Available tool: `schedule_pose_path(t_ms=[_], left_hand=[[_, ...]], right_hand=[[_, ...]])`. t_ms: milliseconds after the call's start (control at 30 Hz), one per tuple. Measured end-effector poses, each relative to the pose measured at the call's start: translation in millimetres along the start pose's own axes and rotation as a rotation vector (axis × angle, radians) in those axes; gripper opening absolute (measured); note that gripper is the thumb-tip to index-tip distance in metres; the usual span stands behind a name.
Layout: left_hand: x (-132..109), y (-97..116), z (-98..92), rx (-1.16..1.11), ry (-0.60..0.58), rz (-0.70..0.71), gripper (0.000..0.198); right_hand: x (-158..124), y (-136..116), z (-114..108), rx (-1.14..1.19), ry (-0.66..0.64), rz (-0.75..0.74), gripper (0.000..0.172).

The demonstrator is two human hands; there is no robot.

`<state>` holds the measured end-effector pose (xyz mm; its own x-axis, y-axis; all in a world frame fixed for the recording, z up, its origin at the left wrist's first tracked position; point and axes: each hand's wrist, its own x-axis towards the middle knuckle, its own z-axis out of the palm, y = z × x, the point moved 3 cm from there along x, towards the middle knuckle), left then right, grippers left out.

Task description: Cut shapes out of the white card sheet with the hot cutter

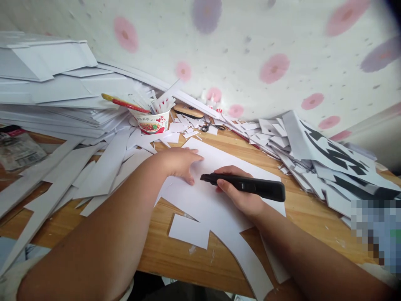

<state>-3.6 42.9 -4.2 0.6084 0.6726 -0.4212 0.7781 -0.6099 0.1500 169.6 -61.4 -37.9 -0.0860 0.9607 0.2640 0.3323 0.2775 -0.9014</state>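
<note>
A large white foam-board or card sheet [219, 211] lies flat on the wooden table in front of me. My left hand [180, 163] rests on its left part, with thumb and fingers spread. In my right hand [241, 194] is a black utility knife [266, 188], its tip pointing left toward my left thumb, just above or on the sheet; I cannot tell if it touches. A small white rectangle [189, 230] lies by the sheet's near edge. Close to it, a curved white strip [247, 261] reaches toward the table's front edge.
White sheets and strips [69, 88] are piled at left. A paper bowl [153, 123] holds narrow strips and a red-yellow stick [125, 103]. Scissors [213, 126] lie behind the sheet. Offcuts [269, 129] and a black-printed sheet [338, 152] lie at right, and a plastic packet [20, 148] at far left.
</note>
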Motion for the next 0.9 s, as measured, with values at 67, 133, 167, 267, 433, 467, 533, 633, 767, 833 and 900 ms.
schedule_pose_path(t_ms=[67,133,167,267,433,467,533,633,767,833,900], left_hand=[[-1,1,-1.0,0.005,0.001,-0.012,0.090],[-1,3,-1.6,0.011,-0.003,-0.026,0.090],[-1,3,-1.8,0.013,-0.004,-0.030,0.090],[-1,5,-2.3,0.017,0.000,-0.030,0.090],[-2,6,-2.6,0.006,0.013,-0.019,0.090],[-2,6,-2.6,0.003,0.015,-0.015,0.090],[-2,6,-2.4,-0.003,0.018,-0.009,0.089],[0,5,-1.7,-0.013,0.025,-0.007,0.085],[2,5,-0.7,-0.023,0.052,-0.015,0.076],[2,5,-0.2,-0.023,0.068,-0.019,0.073],[2,5,0.5,-0.021,0.084,-0.022,0.065]], right_hand=[[0,2,-1,-0.005,-0.013,-0.011,0.018],[0,2,-1,-0.033,-0.007,-0.021,0.017],[0,1,-2,-0.048,0.001,-0.027,0.016],[0,1,-2,-0.076,0.011,-0.039,0.017],[0,2,-3,-0.087,-0.004,-0.046,0.017],[0,2,-3,-0.088,-0.007,-0.044,0.017],[0,2,-3,-0.095,-0.013,-0.039,0.017],[0,2,-2,-0.110,-0.014,-0.037,0.017],[-1,-2,-1,-0.141,0.001,-0.054,0.016],[-1,-5,-1,-0.166,-0.020,-0.068,0.015],[-2,-8,-1,-0.194,-0.039,-0.097,0.014]])
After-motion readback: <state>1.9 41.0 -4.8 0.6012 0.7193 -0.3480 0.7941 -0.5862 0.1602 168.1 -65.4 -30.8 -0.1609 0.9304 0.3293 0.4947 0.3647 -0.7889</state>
